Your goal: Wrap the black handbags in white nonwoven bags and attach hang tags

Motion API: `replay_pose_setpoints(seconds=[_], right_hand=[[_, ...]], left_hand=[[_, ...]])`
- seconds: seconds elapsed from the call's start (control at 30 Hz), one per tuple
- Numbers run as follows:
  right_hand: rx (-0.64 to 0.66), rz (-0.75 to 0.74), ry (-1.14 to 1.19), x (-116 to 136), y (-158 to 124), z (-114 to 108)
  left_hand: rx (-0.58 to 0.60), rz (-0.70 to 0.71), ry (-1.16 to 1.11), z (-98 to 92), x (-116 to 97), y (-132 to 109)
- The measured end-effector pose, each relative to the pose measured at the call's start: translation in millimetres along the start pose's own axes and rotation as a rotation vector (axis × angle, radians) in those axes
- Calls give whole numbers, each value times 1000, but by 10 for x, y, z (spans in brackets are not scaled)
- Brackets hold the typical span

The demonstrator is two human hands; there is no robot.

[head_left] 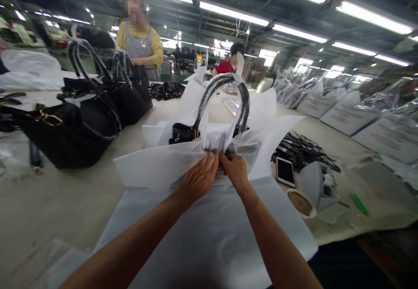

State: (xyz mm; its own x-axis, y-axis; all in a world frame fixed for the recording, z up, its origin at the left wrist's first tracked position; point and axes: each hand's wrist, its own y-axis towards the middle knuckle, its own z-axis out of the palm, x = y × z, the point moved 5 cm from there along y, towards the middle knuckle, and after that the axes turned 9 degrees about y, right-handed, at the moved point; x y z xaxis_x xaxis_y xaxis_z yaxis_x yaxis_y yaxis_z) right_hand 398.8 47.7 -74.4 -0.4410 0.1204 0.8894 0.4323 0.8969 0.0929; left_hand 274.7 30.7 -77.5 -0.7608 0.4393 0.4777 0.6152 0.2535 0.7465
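Note:
A handbag with black plastic-wrapped handles (pixel 242 106) stands in front of me, its body mostly hidden by white tissue paper (pixel 153 164). A black strap with gold hardware (pixel 184 133) shows at its left side. At the base of the handles, my left hand (pixel 203 172) presses its fingers together on the tissue paper. Close beside it, my right hand (pixel 235 169) pinches the same paper between thumb and fingers. The fingertips of both hands are partly hidden by the paper. A large sheet of white paper (pixel 196 236) lies flat beneath my forearms.
Several black handbags (pixel 75 136) stand on the left of the table. To the right lie black straps (pixel 303 151), a phone (pixel 285 172), a tape roll (pixel 299 203) and a green cutter (pixel 359 204). White boxes (pixel 346 114) line the far right. Two people (pixel 143 47) work across the table.

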Motion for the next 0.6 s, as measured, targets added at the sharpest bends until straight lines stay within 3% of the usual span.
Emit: replay_pose_setpoints(seconds=[0.17,0.37,0.5,0.6], right_hand=[[59,74,-22,-91,3,-9],[148,121,38,-526,-178,-72],[-20,70,6,-854,-384,-529],[-266,41,-80,-1078,-468,-1209]], left_hand=[[155,-37,-46,48,-17,132],[159,-43,-78,27,-6,143],[70,32,48,-32,-28,71],[-3,78,76,-47,-40,1]])
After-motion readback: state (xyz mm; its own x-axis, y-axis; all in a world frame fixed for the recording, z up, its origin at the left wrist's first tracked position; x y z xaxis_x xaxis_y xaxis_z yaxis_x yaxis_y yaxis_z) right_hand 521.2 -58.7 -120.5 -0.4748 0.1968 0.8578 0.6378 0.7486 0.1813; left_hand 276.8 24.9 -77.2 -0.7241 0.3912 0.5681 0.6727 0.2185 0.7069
